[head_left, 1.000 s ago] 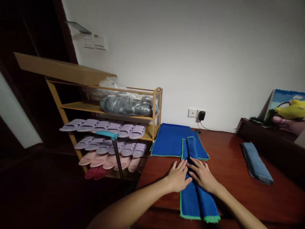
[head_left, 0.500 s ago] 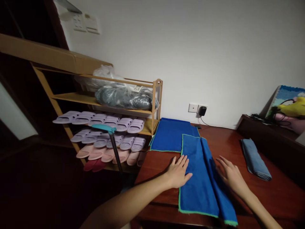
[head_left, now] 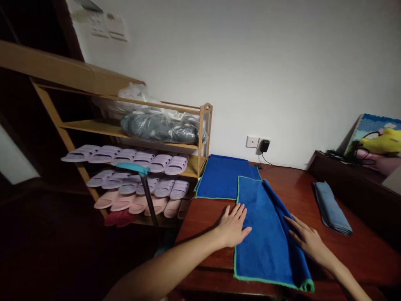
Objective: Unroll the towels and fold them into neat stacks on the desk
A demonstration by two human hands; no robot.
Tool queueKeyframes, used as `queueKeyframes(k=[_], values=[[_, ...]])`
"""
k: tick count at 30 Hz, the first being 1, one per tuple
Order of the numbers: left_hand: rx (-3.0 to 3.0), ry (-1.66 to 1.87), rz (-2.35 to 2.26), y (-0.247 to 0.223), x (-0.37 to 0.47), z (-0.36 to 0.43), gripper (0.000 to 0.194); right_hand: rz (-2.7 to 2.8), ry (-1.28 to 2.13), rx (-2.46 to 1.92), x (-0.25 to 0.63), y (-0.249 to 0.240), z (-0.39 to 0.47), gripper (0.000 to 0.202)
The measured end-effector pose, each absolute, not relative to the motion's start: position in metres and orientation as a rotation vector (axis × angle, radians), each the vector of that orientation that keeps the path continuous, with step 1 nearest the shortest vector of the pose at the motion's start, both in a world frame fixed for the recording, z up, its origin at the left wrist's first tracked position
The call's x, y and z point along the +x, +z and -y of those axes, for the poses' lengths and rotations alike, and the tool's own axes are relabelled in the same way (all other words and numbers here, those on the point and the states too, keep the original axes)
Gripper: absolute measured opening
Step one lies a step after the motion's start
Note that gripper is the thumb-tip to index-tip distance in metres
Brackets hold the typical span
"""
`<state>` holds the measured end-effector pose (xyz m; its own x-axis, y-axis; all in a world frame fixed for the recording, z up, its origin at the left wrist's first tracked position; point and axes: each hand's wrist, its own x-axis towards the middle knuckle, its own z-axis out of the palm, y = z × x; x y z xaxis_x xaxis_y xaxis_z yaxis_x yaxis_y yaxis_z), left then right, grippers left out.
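A blue cloth with green edging lies lengthwise on the wooden table, its right side curled into a loose fold. My left hand rests flat on its left edge, fingers spread. At the curled right side, my right hand touches the fold with its fingers extended and apart. Behind, and partly overlapped by this cloth, more blue cloth lies flat with green edges. A rolled or folded grey-blue cloth sits farther right on the table.
To the left stands a wooden rack holding purple and pink slippers and a plastic-wrapped bundle. A turquoise-topped handle rises before it. A black plug is in the wall. A raised dark ledge borders the table's right side.
My right hand has moved slightly toward me and now touches the cloth's right side, which is curled more tightly, especially at the near corner. My left hand stays on the cloth.
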<state>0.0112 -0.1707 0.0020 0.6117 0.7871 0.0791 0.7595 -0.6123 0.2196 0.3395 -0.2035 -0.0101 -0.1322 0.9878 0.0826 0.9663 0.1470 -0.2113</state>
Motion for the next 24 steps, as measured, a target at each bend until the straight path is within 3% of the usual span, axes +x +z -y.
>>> queueKeyframes(k=[7, 14, 24], values=[[2.679, 0.276, -1.293, 0.003, 0.012, 0.170, 0.072, 2.152, -0.027, -1.955, 0.370, 0.000, 0.205, 0.054], [2.682, 0.252, -1.292, 0.006, 0.012, 0.171, 0.072, 2.322, 0.185, -1.819, 0.315, 0.004, 0.214, 0.058], [2.666, 0.260, -1.302, 0.007, 0.013, 0.170, 0.069, 2.204, -0.117, -2.069, 0.414, -0.016, 0.213, 0.052]])
